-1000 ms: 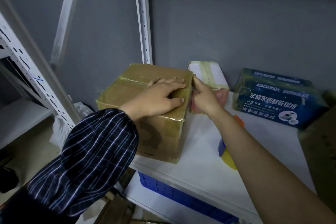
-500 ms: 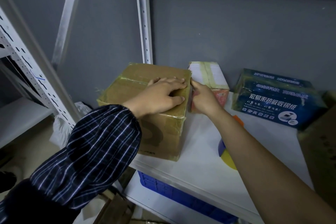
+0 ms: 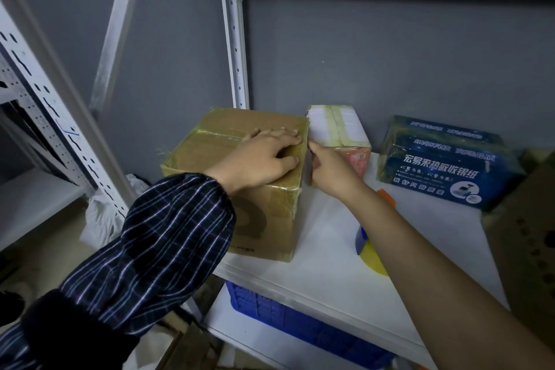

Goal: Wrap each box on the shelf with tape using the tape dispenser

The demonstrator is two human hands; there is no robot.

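Head view: the left hand [image 3: 261, 159] lies flat, grip wide, atop the taped cardboard box [image 3: 264, 219] on the shelf [image 3: 324, 249]; the right hand [image 3: 330, 171] touches the box's right side, and I cannot tell its grip. The tape dispenser [image 3: 372, 258] lies under the right forearm [image 3: 435, 264], with a blue crate [image 3: 285, 315] below, contents unseen.

Brown cardboard box [image 3: 210, 144]: left of centre frame, upright at the front left corner of the white shelf [image 3: 324, 249], glossy tape over its top and edges.

Small white-topped box [image 3: 336, 126]: just right of it, against the back wall, taped crosswise, pink on its side.

Blue printed box [image 3: 444, 162]: right of frame, wrapped in clear film, tilted slightly.

Plain brown carton [image 3: 528, 234]: at the right edge, cut off by the frame.

Tape dispenser [image 3: 369, 255]: lower centre-right on the shelf, partly hidden; blue, yellow and orange parts show.
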